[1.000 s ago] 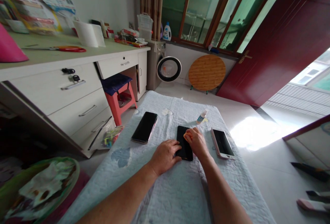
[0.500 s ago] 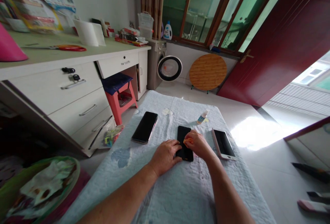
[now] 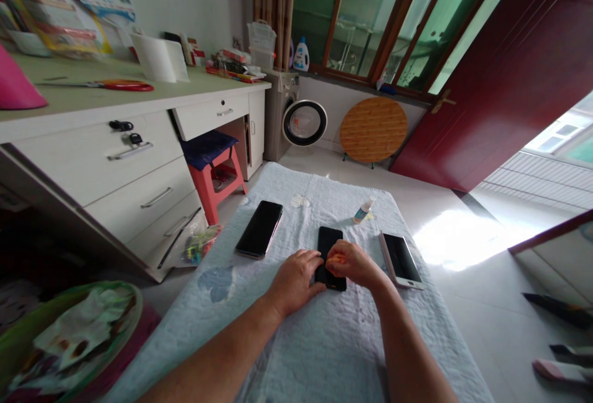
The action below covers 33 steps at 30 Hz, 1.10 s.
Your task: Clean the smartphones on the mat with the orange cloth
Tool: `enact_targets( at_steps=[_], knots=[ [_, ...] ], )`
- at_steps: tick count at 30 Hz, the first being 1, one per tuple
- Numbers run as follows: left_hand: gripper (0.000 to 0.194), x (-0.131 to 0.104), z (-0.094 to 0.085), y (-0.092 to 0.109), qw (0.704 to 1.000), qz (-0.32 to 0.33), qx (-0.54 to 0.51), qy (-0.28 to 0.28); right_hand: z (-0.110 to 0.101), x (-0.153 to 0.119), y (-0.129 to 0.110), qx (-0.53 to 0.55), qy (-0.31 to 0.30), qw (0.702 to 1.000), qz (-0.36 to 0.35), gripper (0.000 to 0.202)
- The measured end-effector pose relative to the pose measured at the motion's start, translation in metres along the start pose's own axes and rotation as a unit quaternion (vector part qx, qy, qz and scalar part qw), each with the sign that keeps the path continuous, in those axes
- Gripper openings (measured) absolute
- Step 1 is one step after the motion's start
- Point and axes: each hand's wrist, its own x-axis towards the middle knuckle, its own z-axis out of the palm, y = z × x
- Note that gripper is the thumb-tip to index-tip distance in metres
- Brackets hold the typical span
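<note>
A black phone (image 3: pixel 330 239) lies face up on the light blue cloth (image 3: pixel 306 341). My left hand (image 3: pixel 296 280) grips its left edge, with the fingers along the side and the thumb near the lower corner. Bunched in my closed right hand (image 3: pixel 354 264) is a small orange cloth (image 3: pixel 337 258), pressed on the phone's screen and mostly hidden by the fingers. Left of my hands lies a larger dark phone (image 3: pixel 260 229), and a white-framed phone (image 3: pixel 402 261) is to the right. A small spray bottle (image 3: pixel 362 211) stands beyond my right hand.
A white desk (image 3: pixel 115 106) runs along the left, with a pink stool (image 3: pixel 217 183) under it. A bin (image 3: pixel 134 304) with rubbish stands at lower left. Farther off are a washing machine (image 3: pixel 278 122) with its door open and a round wooden tabletop (image 3: pixel 374 128).
My right hand has moved slightly down and left over the phone's screen, with the orange cloth in it. My left hand stays at the phone's edge.
</note>
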Motion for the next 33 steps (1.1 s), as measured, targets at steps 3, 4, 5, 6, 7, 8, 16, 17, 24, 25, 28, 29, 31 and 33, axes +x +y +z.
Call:
enact_targets(
  at_steps=[3, 4, 5, 6, 7, 8, 16, 17, 24, 25, 28, 29, 31, 33],
  knots=[
    [0.044, 0.0002, 0.0004, -0.0008, 1.0, 0.0, -0.002, 0.002, -0.0004, -0.0001, -0.0005, 0.005, -0.002, 1.0, 0.007, 0.013],
    [0.044, 0.0001, 0.0005, -0.001, 1.0, 0.001, -0.004, 0.001, -0.0005, 0.0, -0.0008, 0.007, -0.002, 1.0, 0.008, 0.013],
    [0.044, 0.0, 0.0004, -0.0011, 1.0, 0.001, -0.006, 0.001, -0.0006, 0.0001, -0.001, 0.008, -0.003, 1.0, 0.007, 0.013],
    [0.044, -0.0001, 0.0003, -0.0012, 1.0, 0.001, -0.008, 0.001, -0.0005, 0.0002, -0.0009, 0.008, -0.003, 1.0, 0.005, 0.012],
    [0.044, -0.0001, 0.0002, -0.0012, 1.0, 0.0, -0.01, 0.0, -0.0004, 0.0004, -0.0005, 0.007, -0.003, 1.0, 0.004, 0.012],
    [0.044, -0.0001, 0.0, -0.0011, 1.0, 0.0, -0.011, -0.001, -0.0002, 0.0007, 0.0001, 0.006, -0.003, 1.0, 0.002, 0.012],
    [0.043, 0.0006, -0.0001, -0.0012, 1.0, 0.004, -0.009, 0.001, 0.0015, 0.0015, 0.0034, 0.006, 0.005, 1.0, 0.005, 0.012],
    [0.042, 0.0005, 0.0002, -0.0014, 1.0, 0.004, -0.009, 0.002, 0.0016, 0.0015, 0.0032, 0.007, 0.006, 1.0, 0.005, 0.012],
    [0.043, -0.0001, -0.0006, -0.0008, 1.0, 0.0, -0.011, 0.002, 0.0023, 0.0013, 0.0028, -0.004, 0.01, 1.0, -0.003, 0.012],
    [0.043, -0.0001, -0.001, -0.0006, 1.0, 0.0, -0.011, 0.001, 0.0027, 0.0015, 0.0032, -0.007, 0.01, 1.0, -0.003, 0.012],
    [0.043, 0.0, -0.0022, 0.0, 1.0, 0.001, -0.011, -0.002, 0.0041, 0.0022, 0.0045, -0.015, 0.01, 1.0, -0.005, 0.013],
    [0.043, 0.0, -0.0024, 0.0002, 1.0, 0.001, -0.011, -0.003, 0.0045, 0.0024, 0.0049, -0.017, 0.01, 1.0, -0.005, 0.013],
    [0.043, 0.0, -0.0027, 0.0004, 1.0, 0.0, -0.01, -0.004, 0.0048, 0.0026, 0.0052, -0.02, 0.009, 1.0, -0.004, 0.013],
    [0.043, 0.0001, -0.0027, 0.0006, 1.0, 0.0, -0.008, -0.002, 0.0046, 0.0025, 0.0049, -0.02, 0.007, 1.0, -0.004, 0.014]
  ],
)
